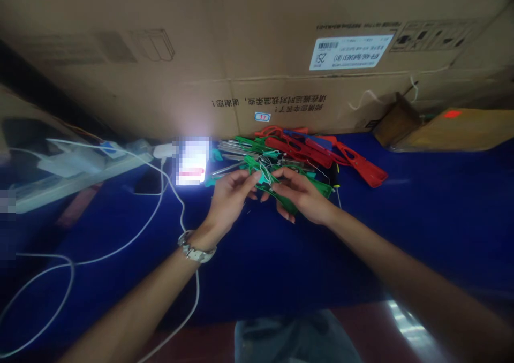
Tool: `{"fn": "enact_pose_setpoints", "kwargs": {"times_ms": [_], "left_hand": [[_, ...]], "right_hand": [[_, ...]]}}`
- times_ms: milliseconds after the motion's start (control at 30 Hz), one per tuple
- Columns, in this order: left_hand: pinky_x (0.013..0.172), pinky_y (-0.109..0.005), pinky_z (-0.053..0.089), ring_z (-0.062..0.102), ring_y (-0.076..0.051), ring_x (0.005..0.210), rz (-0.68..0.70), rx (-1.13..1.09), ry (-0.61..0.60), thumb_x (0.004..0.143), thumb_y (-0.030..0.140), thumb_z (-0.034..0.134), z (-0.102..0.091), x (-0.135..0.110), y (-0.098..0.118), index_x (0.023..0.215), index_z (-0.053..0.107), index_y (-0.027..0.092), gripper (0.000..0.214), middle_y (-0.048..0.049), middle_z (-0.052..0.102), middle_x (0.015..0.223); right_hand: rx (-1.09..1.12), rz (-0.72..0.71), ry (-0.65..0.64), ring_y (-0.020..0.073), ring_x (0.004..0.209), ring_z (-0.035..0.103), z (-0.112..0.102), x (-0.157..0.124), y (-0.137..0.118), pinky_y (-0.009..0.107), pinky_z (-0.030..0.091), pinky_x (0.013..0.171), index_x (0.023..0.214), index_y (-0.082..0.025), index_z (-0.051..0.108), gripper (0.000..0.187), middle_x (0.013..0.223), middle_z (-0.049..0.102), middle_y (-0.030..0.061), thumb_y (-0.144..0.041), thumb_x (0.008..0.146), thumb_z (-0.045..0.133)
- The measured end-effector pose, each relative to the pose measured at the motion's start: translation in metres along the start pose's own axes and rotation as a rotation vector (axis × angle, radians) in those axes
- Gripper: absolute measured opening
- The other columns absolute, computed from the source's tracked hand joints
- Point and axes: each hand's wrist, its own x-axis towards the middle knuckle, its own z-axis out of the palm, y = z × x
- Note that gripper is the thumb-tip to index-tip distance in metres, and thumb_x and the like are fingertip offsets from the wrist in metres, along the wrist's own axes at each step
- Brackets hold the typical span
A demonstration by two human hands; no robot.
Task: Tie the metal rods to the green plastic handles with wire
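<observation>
One flat green plastic handle, its thin wire blurred, is pinched by left hand and right hand mid-bench.

Head-worn view, down over blue table, seemingly close

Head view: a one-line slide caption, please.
Left hand and right hand hold a green plastic tool over a red-and-green pile on blue cloth.

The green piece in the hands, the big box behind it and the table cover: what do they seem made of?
The green piece looks like moulded plastic, evenly coloured with a dull sheen. The big box is brown cardboard, matt, with printed text and a paper label. The table cover seems blue cloth, matt; blur leaves this open.
</observation>
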Motion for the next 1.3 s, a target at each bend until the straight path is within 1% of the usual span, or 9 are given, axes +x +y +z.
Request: {"fn": "enact_pose_setpoints", "kwargs": {"times_ms": [100,300,600,800,867,967,1067,1167,1300], "left_hand": [[0.058,-0.021,0.052,0.060,-0.009,0.060,0.005,-0.028,-0.026,0.076,0.040,0.081,-0.001,0.000,0.000,0.074,0.069,0.015,0.028,0.0009,0.063,0.069],[0.069,-0.023,0.054,0.067,-0.012,0.071,-0.043,-0.035,-0.270,0.082,0.033,0.077,-0.009,0.003,0.003,0.086,0.072,0.016,0.018,-0.0015,0.070,0.083],[0.061,-0.020,0.050,0.058,-0.011,0.071,0.022,-0.021,-0.171,0.079,0.035,0.078,-0.005,0.002,0.010,0.081,0.071,0.016,0.020,-0.0014,0.065,0.082],[0.056,-0.019,0.049,0.056,-0.011,0.068,0.001,0.024,-0.036,0.078,0.040,0.078,-0.007,0.004,0.005,0.075,0.066,0.016,0.027,-0.0001,0.060,0.074],[0.058,-0.019,0.051,0.060,-0.012,0.072,-0.069,0.036,-0.070,0.077,0.041,0.078,-0.010,0.007,0.004,0.078,0.066,0.015,0.029,-0.0017,0.063,0.078],[0.059,-0.021,0.053,0.065,-0.013,0.073,-0.113,0.031,-0.090,0.073,0.036,0.082,-0.016,0.011,0.001,0.098,0.063,0.015,0.037,-0.0024,0.068,0.082],[0.057,-0.022,0.054,0.066,-0.014,0.068,0.000,0.053,-0.035,0.072,0.031,0.084,-0.018,0.015,-0.001,0.115,0.050,0.019,0.056,0.0015,0.068,0.075],[0.055,-0.022,0.055,0.066,-0.015,0.068,0.101,0.065,-0.027,0.074,0.033,0.082,-0.017,0.016,-0.005,0.116,0.046,0.020,0.056,0.0029,0.066,0.071],[0.049,-0.021,0.056,0.068,-0.016,0.068,0.120,0.064,-0.028,0.076,0.036,0.080,-0.017,0.016,-0.005,0.112,0.045,0.022,0.053,0.0026,0.065,0.072]], "right_hand": [[-0.035,-0.018,0.007,0.0065,0.037,0.055,-0.001,-0.001,0.000,0.017,0.041,0.028,0.106,-0.023,0.043,0.028,0.085,0.069,-0.0005,-0.037,0.093,0.063],[-0.047,-0.027,0.011,0.0070,0.037,0.053,-0.001,-0.001,-0.001,0.017,0.037,0.027,0.109,-0.023,0.043,0.026,0.080,0.067,-0.0024,-0.035,0.094,0.061],[0.036,-0.004,0.037,0.0059,0.036,0.044,0.003,-0.003,-0.011,0.016,0.029,0.030,0.113,-0.027,0.045,0.023,0.072,0.065,-0.0053,-0.032,0.093,0.056],[-0.184,-0.032,0.160,0.0047,0.031,0.037,0.008,-0.002,-0.005,0.015,0.027,0.028,0.111,-0.024,0.046,0.020,0.061,0.057,-0.0085,-0.035,0.096,0.055],[-0.240,-0.037,0.182,0.0056,0.030,0.040,0.007,-0.001,0.000,0.015,0.029,0.027,0.112,-0.024,0.046,0.021,0.060,0.057,-0.0086,-0.035,0.096,0.053],[-0.246,-0.028,0.155,0.0066,0.029,0.043,0.005,0.000,0.004,0.016,0.034,0.026,0.115,-0.024,0.046,0.024,0.061,0.059,-0.0085,-0.036,0.096,0.053],[-0.227,-0.028,0.130,0.0064,0.029,0.044,0.003,0.001,0.003,0.015,0.034,0.025,0.114,-0.025,0.044,0.025,0.063,0.060,-0.0091,-0.039,0.096,0.054],[-0.208,-0.025,0.120,0.0067,0.030,0.046,0.004,0.001,0.001,0.014,0.034,0.025,0.112,-0.027,0.041,0.026,0.066,0.062,-0.0088,-0.041,0.095,0.054],[-0.207,-0.024,0.094,0.0070,0.031,0.049,0.005,0.000,0.000,0.015,0.036,0.025,0.110,-0.027,0.041,0.028,0.074,0.065,-0.0061,-0.046,0.095,0.055]]}}
